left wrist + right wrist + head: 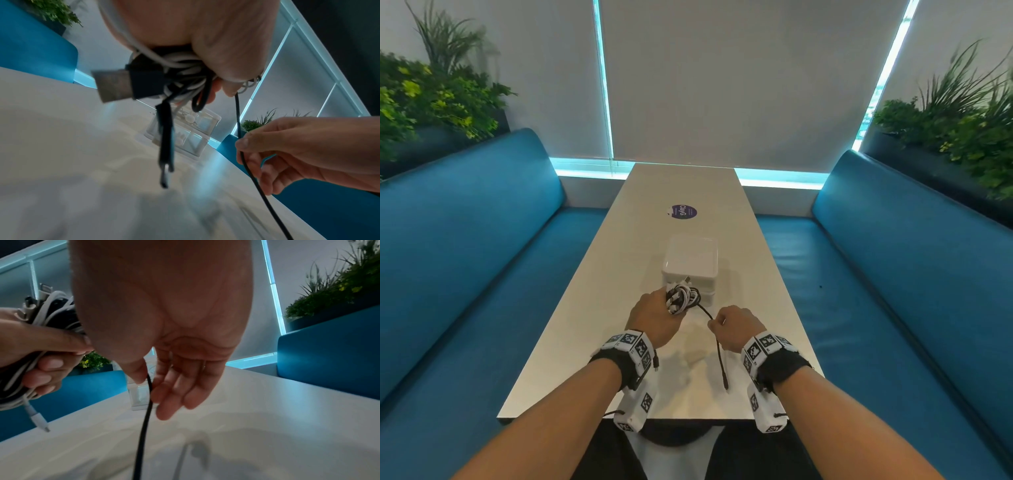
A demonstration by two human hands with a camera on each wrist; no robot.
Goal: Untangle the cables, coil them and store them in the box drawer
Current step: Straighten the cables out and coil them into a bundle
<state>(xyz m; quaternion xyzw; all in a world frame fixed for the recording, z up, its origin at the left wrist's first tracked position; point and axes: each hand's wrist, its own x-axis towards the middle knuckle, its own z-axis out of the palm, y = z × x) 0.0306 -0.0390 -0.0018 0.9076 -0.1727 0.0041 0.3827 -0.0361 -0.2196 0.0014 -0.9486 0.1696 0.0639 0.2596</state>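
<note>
My left hand grips a tangled bundle of black and white cables above the table, just in front of the box. In the left wrist view the bundle shows a USB plug sticking out and a black connector hanging down. My right hand pinches a black cable strand that runs from the bundle and hangs toward the table. In the right wrist view thumb and forefinger pinch this strand, the other fingers relaxed. The white box with clear drawers stands behind the hands.
The long white table has a round purple sticker beyond the box. Blue benches flank both sides, with planters behind them. A white plug dangles from the bundle.
</note>
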